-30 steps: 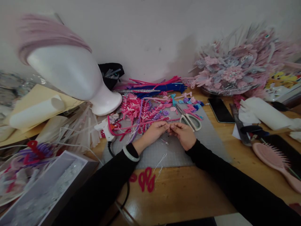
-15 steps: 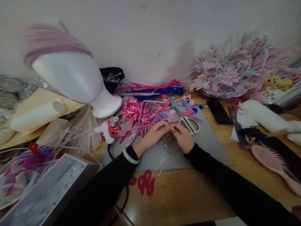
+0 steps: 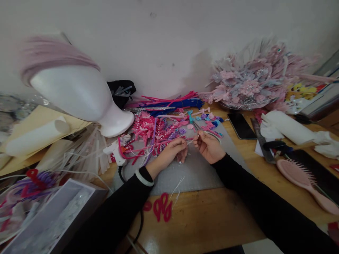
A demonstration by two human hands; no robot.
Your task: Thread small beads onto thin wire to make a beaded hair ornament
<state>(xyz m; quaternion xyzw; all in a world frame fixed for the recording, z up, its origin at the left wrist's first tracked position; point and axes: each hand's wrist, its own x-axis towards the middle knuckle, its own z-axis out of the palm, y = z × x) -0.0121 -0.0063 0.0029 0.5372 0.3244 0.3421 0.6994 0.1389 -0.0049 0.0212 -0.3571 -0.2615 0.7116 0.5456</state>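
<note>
A thin pale strand (image 3: 190,142) runs between my two hands above the grey mat (image 3: 212,176). My left hand (image 3: 172,151) has its fingers curled and pinched at the strand's left end, with a small clear bit hanging below them. My right hand (image 3: 209,146) pinches the other end, thumb and forefinger together. It partly covers the scissors (image 3: 214,135) lying behind. Pink beaded pieces (image 3: 144,128) and small coloured pieces (image 3: 212,120) lie beyond my hands. A loop of white thread (image 3: 148,150) is left of my left wrist.
A white foam head (image 3: 71,95) stands back left, by a glue gun (image 3: 115,152). An open box (image 3: 82,190) sits front left. At right are a phone (image 3: 241,125), a pink hairbrush (image 3: 299,176) and a flowered headpiece (image 3: 249,84).
My hands have moved apart, and the strand shows stretched between them. My right hand has turned and now covers more of the scissors. The camera view has shifted slightly.
</note>
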